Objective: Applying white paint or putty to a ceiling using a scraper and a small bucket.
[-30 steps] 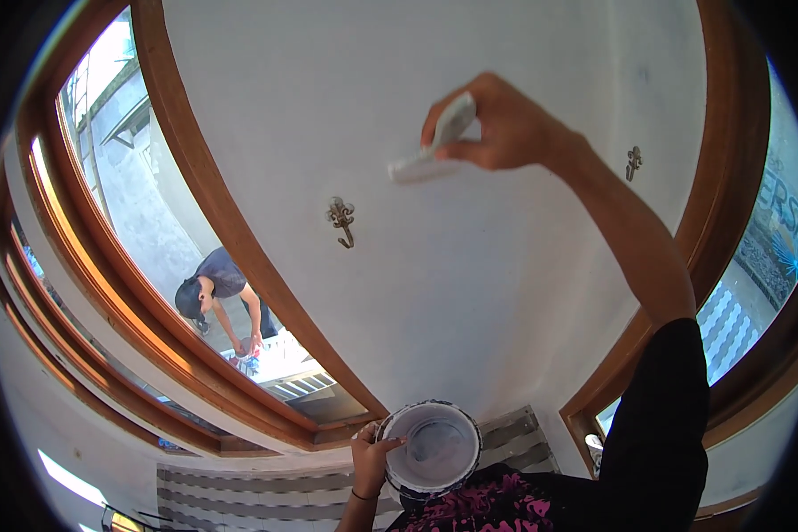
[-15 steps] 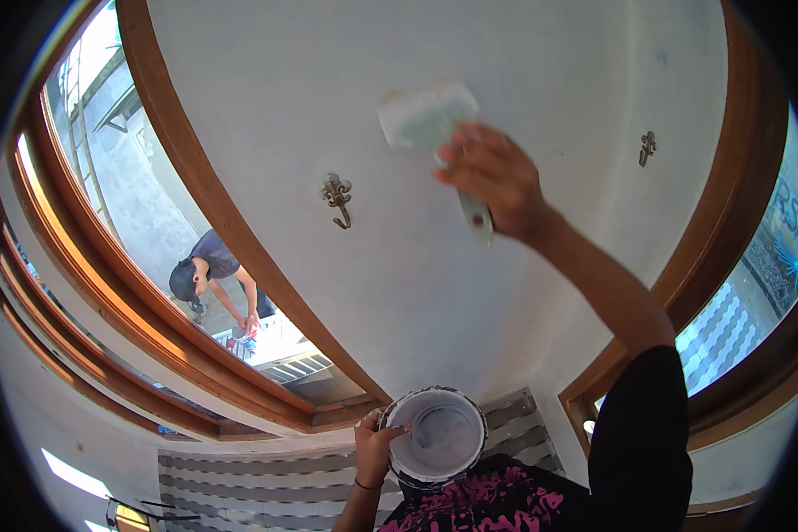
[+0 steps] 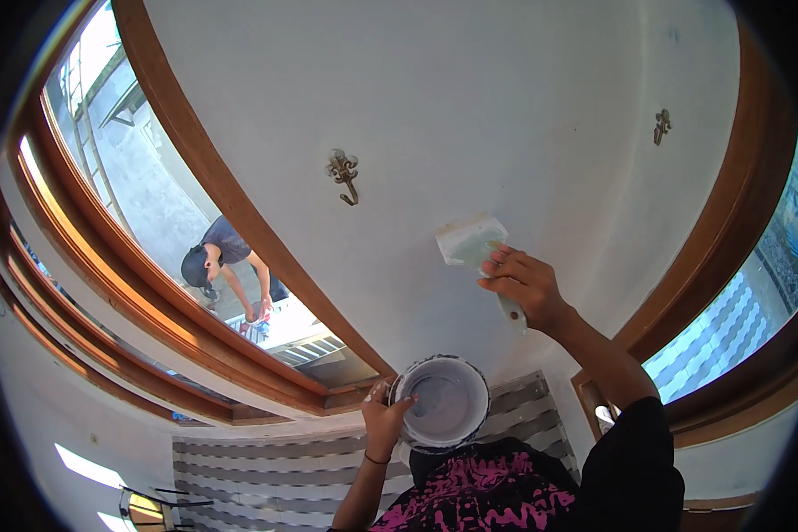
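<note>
My right hand (image 3: 532,293) grips a wide, pale paintbrush (image 3: 470,238) by its handle. Its whitened bristle end is against the white wall (image 3: 488,115), below and to the right of an ornate metal hook (image 3: 343,173). A second hook (image 3: 662,126) hangs farther right on the wall. Low in the view my left hand (image 3: 383,417) holds a round pot (image 3: 443,406) by its rim, thumb over the edge. The pot has pale paint in it and a smeared outside.
Brown wooden window frames (image 3: 177,97) flank the wall. Through the left opening a person (image 3: 222,244) in a cap bends over a white surface, hands low; a ladder (image 3: 89,151) stands behind them. Striped grey floor tiles (image 3: 266,479) lie below, with a black-framed object (image 3: 146,510) at lower left.
My right hand has carried the brush down the wall, from high up to below the hooks. My left hand and the pot sit slightly higher in the picture than before.
</note>
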